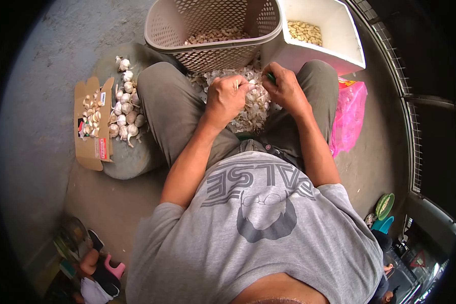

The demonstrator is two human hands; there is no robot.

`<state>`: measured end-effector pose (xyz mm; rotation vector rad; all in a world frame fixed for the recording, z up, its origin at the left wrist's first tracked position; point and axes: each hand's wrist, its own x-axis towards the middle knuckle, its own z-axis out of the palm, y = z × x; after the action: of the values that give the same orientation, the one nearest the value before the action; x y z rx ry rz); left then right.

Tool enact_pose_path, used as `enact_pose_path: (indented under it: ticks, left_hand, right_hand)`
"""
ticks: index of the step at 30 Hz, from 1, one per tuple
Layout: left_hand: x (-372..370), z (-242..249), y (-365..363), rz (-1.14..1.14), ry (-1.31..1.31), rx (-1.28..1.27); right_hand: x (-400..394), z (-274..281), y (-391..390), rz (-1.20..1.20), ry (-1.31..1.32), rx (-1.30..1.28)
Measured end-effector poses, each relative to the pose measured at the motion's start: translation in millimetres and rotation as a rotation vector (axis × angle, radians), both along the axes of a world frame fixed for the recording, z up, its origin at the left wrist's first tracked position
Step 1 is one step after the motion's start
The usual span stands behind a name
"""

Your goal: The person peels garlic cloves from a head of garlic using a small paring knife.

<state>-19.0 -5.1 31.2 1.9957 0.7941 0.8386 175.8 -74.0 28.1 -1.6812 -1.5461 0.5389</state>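
Note:
Above the pile of garlic skins (256, 109) between the knees, both hands are close together. My left hand (225, 101) is closed in a pinch on a small pale piece that looks like a garlic clove (251, 86). My right hand (285, 88) is wrapped round a green handle (271, 78); its blade cannot be made out. Whole garlic bulbs (126, 108) lie on a grey round surface (129, 164) at the left, beside a cardboard box (90, 161) holding loose cloves (91, 114).
Past the knees stand a lattice basket (213, 48) of unpeeled cloves and a white foam box (339, 35) of peeled cloves (305, 33). A pink plastic bag (349, 116) lies beside the right knee. Parts of other people show at both lower corners.

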Motion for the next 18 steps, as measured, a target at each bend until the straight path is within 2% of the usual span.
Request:
enact_pose_path:
  ticks: [2, 3, 6, 7, 11, 14, 18]
  left_hand:
    - [0.9, -3.0, 0.7, 0.012, -0.065, -0.054]
    - [1.1, -2.2, 1.2, 0.013, -0.060, -0.070]
    - [-0.4, 1.0, -0.6, 0.023, -0.044, -0.114]
    - [-0.2, 3.5, -1.2, 0.029, -0.040, -0.125]
    - [0.1, -0.8, -1.2, 0.024, -0.015, -0.118]
    - [1.3, -5.0, 0.9, 0.003, 0.013, -0.015]
    - [2.6, -0.8, 0.0, 0.015, 0.005, 0.004]
  right_hand:
    - [3.8, 2.8, 0.1, -0.064, 0.126, -0.109]
    - [2.4, 10.4, 0.1, -0.076, 0.304, -0.211]
    - [-12.5, 28.2, -3.4, 0.034, 0.283, 0.003]
    - [-16.0, 28.0, -3.7, 0.059, 0.199, 0.060]
    - [-18.0, 26.1, -4.3, 0.105, 0.049, 0.034]
    - [-14.9, 23.4, -4.1, 0.126, -0.024, 0.021]
    - [-12.4, 16.9, -3.4, 0.078, 0.018, -0.013]
